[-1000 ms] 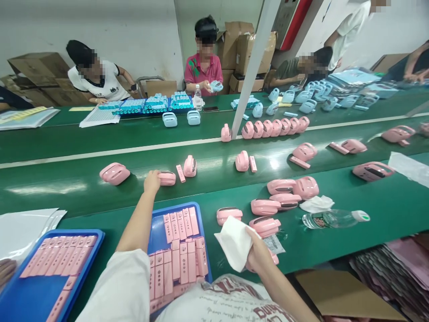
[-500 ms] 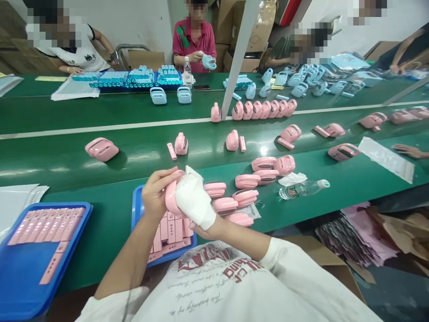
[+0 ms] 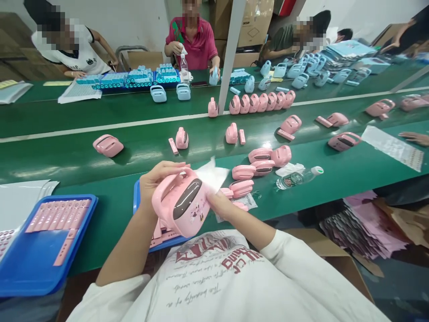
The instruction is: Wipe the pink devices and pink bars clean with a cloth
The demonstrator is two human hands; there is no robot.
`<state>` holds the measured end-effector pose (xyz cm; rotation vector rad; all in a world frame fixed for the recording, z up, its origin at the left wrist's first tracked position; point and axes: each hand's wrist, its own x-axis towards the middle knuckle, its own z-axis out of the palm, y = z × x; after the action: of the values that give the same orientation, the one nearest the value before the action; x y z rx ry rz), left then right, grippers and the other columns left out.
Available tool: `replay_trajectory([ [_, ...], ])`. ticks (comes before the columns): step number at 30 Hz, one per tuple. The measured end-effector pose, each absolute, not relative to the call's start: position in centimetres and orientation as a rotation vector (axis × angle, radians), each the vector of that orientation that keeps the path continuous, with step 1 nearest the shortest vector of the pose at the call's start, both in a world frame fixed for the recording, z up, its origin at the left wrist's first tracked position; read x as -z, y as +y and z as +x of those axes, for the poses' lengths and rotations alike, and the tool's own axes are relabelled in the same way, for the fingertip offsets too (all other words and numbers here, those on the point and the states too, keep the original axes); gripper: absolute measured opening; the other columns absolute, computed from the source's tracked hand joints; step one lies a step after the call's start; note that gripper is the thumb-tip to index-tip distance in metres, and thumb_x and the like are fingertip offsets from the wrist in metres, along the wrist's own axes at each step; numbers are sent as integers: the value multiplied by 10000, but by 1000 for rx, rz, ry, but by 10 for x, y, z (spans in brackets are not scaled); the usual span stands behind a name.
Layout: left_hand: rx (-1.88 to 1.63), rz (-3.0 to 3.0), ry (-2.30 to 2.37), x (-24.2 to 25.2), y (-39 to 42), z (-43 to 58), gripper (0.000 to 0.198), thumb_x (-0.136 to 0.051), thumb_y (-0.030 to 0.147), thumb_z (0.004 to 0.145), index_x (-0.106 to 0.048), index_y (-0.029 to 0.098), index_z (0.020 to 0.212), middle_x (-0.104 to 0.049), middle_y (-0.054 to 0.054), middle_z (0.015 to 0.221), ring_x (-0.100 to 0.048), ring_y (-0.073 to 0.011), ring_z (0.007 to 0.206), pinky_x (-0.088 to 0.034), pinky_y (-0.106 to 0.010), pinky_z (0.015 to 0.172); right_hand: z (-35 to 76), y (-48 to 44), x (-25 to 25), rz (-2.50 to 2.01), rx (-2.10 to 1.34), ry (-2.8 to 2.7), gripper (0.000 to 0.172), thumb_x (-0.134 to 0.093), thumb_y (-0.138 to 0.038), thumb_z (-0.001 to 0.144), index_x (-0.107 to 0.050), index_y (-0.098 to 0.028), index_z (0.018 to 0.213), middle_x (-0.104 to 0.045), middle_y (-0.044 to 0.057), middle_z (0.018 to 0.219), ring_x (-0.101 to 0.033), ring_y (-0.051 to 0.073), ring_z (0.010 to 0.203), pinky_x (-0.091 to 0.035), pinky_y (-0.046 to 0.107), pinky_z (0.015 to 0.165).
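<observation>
In front of my chest is a pink device (image 3: pixel 196 208) with a carry handle, a dark oval panel and a small printed picture. My left hand (image 3: pixel 152 183) is closed around its handle side; part of the fingers is hidden behind it. A white cloth (image 3: pixel 212 176) sticks up behind the device's right edge. My right hand (image 3: pixel 219 203) grips that cloth, with the thumb against the device's side; its other fingers are hidden. Under the device, a blue tray (image 3: pixel 167 243) of pink sticks is partly covered. More pink devices (image 3: pixel 241 188) lie just right of my right hand.
A blue tray (image 3: pixel 30 255) with pink sticks stands at left. Pink devices (image 3: pixel 108 145) and sticks sit along the green belt (image 3: pixel 144 143). A clear bottle (image 3: pixel 295 180) lies at right. Co-workers sit across, near blue devices (image 3: pixel 296 70); another person's hand (image 3: pixel 415 137) rests far right.
The pink device has turned so its dark panel and picture face up toward me. The cloth has moved from over its face to behind its right edge.
</observation>
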<state>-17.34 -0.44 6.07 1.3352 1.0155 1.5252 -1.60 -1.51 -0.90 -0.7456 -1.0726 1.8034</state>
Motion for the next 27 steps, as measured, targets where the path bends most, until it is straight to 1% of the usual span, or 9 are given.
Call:
replay_trajectory([
  [2,-1446,1163,1039,-65,-3,-166,159,-807,254,607,-761,217,755,-722,-57,891,-692,-235,826,-565,-356,731,-18,-21,6,-571,-1993,-938,776,-743,-672,553,-603,-221,1169,-681,73,1148,-610,268,1121,-459,425,998],
  [5,-1264,1062,1238,-63,5,-163,325,-802,316,613,-743,159,892,-720,-97,897,-678,-222,771,-550,-334,689,-23,-29,5,-613,-2070,-589,627,-772,-567,575,-628,-212,1071,-726,41,996,-662,236,989,-514,357,892],
  [8,-1241,1095,1360,-48,11,-173,463,-810,326,598,-698,175,1020,-698,-95,1048,-665,-213,885,-534,-302,759,-26,-29,9,-752,-2017,-319,528,-745,-510,605,-635,-198,1015,-732,24,925,-664,209,945,-520,317,859],
  [12,-1308,1048,1339,-21,-6,-184,481,-622,485,765,-614,202,1154,-657,-109,1145,-632,-236,1039,-529,-346,845,-26,-23,12,-854,-1848,-223,466,-752,-436,605,-624,-209,992,-720,-2,896,-657,187,905,-533,299,837],
  [13,-1281,1091,1326,-16,-14,-183,542,-585,520,782,-568,216,1230,-625,-116,1212,-614,-248,1085,-525,-367,868,-26,-23,11,-854,-1796,-254,468,-758,-421,606,-620,-217,1002,-717,-6,912,-655,186,912,-536,302,847],
  [15,-1229,1246,1329,-12,-31,-177,775,-657,517,728,-386,266,1410,-489,-114,1392,-551,-270,1189,-500,-392,932,-27,-25,7,-813,-1697,-386,491,-760,-396,627,-603,-233,1063,-703,-5,1011,-643,188,977,-523,321,908],
  [18,-1224,1418,1418,-19,-47,-165,1114,-809,376,613,-140,329,1503,-328,-94,1507,-477,-273,1268,-462,-380,993,-29,-33,-3,-736,-1613,-595,558,-739,-363,689,-537,-269,1201,-638,-1,1206,-600,183,1109,-466,337,1018],
  [23,-1279,1531,1406,-38,-55,-166,1072,-844,324,584,-248,372,1474,-305,-38,1513,-454,-262,1272,-473,-340,991,-26,-43,-16,-667,-1726,-762,579,-662,-440,774,-475,-263,1293,-601,39,1268,-592,210,1152,-464,387,1035],
  [27,-1317,1576,1435,-49,-66,-168,1056,-841,390,578,-273,388,1468,-347,-29,1483,-441,-299,1283,-460,-409,1034,-19,-48,-25,-707,-1672,-937,659,-633,-559,764,-458,-254,1321,-589,51,1291,-553,233,1214,-454,396,1052],
])
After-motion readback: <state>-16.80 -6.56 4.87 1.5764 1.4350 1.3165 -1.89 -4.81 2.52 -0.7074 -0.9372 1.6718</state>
